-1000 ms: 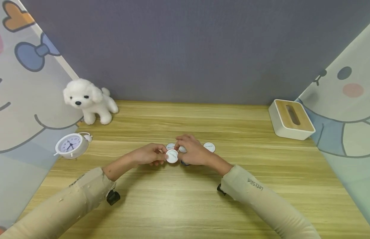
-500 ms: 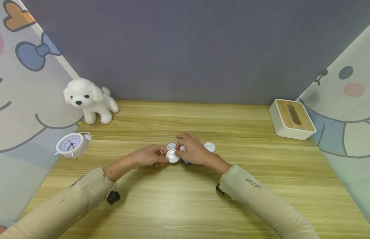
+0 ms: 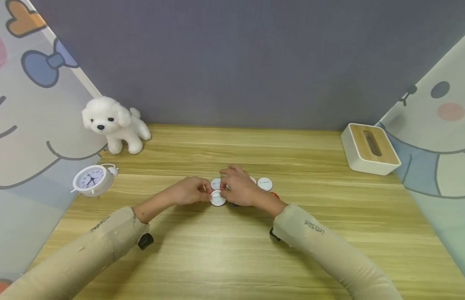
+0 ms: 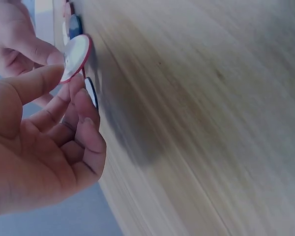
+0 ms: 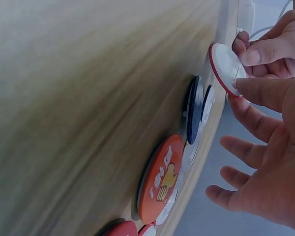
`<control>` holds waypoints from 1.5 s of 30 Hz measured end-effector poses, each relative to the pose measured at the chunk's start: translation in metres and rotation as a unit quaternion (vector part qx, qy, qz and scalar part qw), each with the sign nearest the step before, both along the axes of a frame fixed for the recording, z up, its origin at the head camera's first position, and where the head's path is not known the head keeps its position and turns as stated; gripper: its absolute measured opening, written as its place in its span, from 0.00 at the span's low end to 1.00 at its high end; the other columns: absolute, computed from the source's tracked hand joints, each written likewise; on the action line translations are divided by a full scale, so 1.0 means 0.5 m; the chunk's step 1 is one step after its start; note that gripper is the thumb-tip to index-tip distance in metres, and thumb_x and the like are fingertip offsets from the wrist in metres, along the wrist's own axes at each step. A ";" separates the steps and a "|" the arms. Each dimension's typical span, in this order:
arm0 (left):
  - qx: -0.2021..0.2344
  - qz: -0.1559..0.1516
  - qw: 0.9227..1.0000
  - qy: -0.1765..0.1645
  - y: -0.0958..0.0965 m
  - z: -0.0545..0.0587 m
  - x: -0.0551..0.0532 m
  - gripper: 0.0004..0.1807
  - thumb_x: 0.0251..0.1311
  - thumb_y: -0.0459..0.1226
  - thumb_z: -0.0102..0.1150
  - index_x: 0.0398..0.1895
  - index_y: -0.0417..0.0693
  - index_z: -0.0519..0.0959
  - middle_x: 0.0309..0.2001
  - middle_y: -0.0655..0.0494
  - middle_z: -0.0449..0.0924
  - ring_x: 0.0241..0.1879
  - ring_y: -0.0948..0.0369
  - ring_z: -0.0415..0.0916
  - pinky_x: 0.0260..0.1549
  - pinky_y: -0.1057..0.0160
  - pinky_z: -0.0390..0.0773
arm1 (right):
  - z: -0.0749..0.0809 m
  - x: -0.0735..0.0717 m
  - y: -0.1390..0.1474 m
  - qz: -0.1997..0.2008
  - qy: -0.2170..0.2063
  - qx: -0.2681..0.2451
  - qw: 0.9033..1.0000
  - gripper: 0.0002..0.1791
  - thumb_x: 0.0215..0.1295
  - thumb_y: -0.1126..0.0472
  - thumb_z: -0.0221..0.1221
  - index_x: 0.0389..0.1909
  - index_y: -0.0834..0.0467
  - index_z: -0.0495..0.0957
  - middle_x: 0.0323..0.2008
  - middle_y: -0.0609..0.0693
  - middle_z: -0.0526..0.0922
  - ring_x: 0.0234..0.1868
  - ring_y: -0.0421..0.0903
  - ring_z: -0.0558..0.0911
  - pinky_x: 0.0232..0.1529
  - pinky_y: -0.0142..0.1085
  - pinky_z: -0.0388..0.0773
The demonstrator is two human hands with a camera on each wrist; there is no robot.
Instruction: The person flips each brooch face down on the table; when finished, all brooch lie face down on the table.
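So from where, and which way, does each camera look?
Head: worn there, facing forward and down at the table; left hand, right hand, sleeves show.
Left wrist: worn there, facing the pinched badge; both hands show.
Right wrist: worn there, facing the orange badge; both hands show.
Both wrist views share the pinched badge.

Passage runs along the near tabletop (image 3: pixel 217 254) — round badges (image 5: pixel 160 182) block the middle.

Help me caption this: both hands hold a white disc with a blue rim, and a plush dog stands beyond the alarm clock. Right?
Not quite: the white disc has a red rim, not blue, as the right wrist view shows. The left hand and right hand do hold it, and the plush dog stands beyond the alarm clock.
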State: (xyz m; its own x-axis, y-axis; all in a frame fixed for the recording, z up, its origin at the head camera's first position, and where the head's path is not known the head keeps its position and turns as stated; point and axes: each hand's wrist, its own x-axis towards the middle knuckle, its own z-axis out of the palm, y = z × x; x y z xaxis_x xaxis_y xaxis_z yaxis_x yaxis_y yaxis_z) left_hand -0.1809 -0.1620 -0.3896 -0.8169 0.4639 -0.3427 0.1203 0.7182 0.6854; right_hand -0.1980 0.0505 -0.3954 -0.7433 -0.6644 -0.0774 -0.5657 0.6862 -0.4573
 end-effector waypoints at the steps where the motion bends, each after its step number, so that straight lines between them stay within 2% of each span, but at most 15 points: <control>1: -0.007 -0.002 1.000 0.005 0.002 0.000 -0.001 0.04 0.66 0.38 0.62 0.38 0.46 0.81 0.28 0.57 0.78 0.26 0.63 0.69 0.26 0.65 0.69 | -0.001 -0.001 -0.001 -0.001 0.002 0.007 1.000 0.06 0.68 0.55 0.61 0.31 0.50 0.82 0.72 0.55 0.68 0.77 0.60 0.55 0.71 0.65 0.56; 8: -0.051 -0.006 0.998 0.033 0.013 -0.006 -0.003 0.05 0.68 0.40 0.60 0.36 0.49 0.82 0.29 0.58 0.79 0.26 0.62 0.69 0.26 0.65 0.68 | -0.004 -0.001 -0.004 -0.004 0.008 0.036 0.999 0.07 0.69 0.55 0.61 0.33 0.51 0.84 0.73 0.55 0.67 0.78 0.61 0.53 0.71 0.66 0.54; 22: -0.095 -0.022 0.994 0.046 0.019 -0.004 -0.004 0.06 0.69 0.38 0.58 0.34 0.49 0.81 0.25 0.61 0.74 0.25 0.63 0.66 0.26 0.67 0.66 | -0.003 -0.001 -0.020 0.005 0.031 0.087 0.996 0.10 0.71 0.58 0.58 0.28 0.51 0.82 0.73 0.55 0.66 0.79 0.60 0.52 0.74 0.62 0.53; 36: -0.098 -0.010 0.995 0.031 0.021 -0.007 -0.004 0.06 0.69 0.37 0.57 0.34 0.47 0.82 0.24 0.60 0.73 0.23 0.64 0.66 0.24 0.67 0.65 | -0.008 -0.002 -0.026 -0.001 0.028 0.090 0.996 0.10 0.69 0.59 0.57 0.27 0.52 0.81 0.72 0.55 0.68 0.78 0.60 0.54 0.73 0.62 0.55; 45: -0.100 -0.010 0.994 0.031 0.019 -0.007 -0.005 0.05 0.68 0.38 0.59 0.34 0.49 0.81 0.25 0.60 0.74 0.24 0.63 0.66 0.25 0.66 0.66 | -0.009 -0.006 -0.028 -0.008 0.019 0.089 0.996 0.10 0.70 0.58 0.58 0.27 0.51 0.80 0.73 0.54 0.66 0.79 0.59 0.53 0.73 0.61 0.54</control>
